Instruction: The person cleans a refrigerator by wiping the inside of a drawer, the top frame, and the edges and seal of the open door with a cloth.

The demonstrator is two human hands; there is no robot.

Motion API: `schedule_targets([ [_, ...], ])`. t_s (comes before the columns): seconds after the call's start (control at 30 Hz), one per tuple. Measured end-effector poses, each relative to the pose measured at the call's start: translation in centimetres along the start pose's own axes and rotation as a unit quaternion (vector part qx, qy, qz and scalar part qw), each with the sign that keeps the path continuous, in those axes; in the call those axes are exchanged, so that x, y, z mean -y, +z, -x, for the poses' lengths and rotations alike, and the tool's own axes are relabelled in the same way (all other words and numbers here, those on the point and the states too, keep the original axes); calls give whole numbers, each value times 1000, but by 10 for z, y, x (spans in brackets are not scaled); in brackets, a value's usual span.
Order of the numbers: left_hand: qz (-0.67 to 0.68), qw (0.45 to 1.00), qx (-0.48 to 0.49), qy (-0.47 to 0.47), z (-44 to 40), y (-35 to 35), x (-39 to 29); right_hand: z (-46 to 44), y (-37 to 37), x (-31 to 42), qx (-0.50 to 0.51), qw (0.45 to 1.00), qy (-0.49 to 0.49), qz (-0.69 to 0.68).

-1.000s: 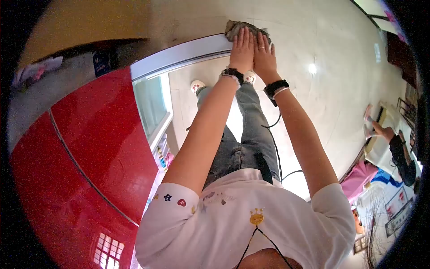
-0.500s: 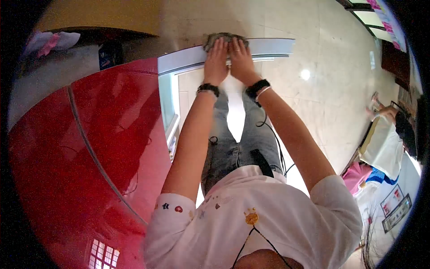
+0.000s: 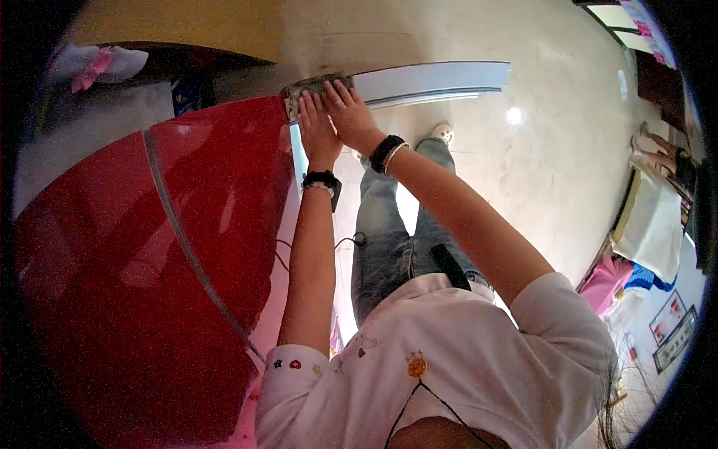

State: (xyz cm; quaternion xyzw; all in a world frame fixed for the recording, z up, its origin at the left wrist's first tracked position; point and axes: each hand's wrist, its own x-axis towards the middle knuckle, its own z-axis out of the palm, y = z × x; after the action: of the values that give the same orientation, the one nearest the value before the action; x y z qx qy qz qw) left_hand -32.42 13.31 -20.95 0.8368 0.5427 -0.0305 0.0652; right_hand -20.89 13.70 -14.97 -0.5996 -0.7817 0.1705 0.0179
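A dark, mottled grey-green cloth [image 3: 305,91] lies folded at the left end of a narrow white panel's top edge [image 3: 426,79], where it meets a glossy red panel. Flat on the cloth, with fingers stretched out, rests my left hand [image 3: 320,135]. Right beside it my right hand [image 3: 351,120] also presses on the cloth, its fingers extended. The two hands touch or nearly touch. Part of the cloth is hidden under the fingers.
The red panel [image 3: 90,299], crossed by a grey seam, fills the left side. A yellow-brown surface [image 3: 179,26] is at upper left. Light tiled floor [image 3: 523,165] stretches right. Another person's legs [image 3: 658,153] and a cream-covered surface [image 3: 651,224] appear at far right.
Both hands have slid the cloth left along the white edge, from its middle to the corner by the red panel. My view has shifted slightly, and a shoe now shows.
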Motion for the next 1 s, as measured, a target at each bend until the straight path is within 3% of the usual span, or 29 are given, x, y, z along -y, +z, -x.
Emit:
schedule_targets([
  [0.07,63,996,-56,-27,5,-15,-6,2,19,-2,-37,999,-22,12],
  [0.2,8,999,-29,-13,6,11,0,3,36,-1,-67,997,-21,17],
  [0.5,116,990,-81,-5,-1,15,-30,19,57,-28,-84,996,-24,9],
  [0.7,133,991,9,25,-33,9,-117,60,55,-112,-88,994,-1,64],
  [1.0,106,989,-23,105,-72,31,-212,108,30,-200,-89,989,106,46],
])
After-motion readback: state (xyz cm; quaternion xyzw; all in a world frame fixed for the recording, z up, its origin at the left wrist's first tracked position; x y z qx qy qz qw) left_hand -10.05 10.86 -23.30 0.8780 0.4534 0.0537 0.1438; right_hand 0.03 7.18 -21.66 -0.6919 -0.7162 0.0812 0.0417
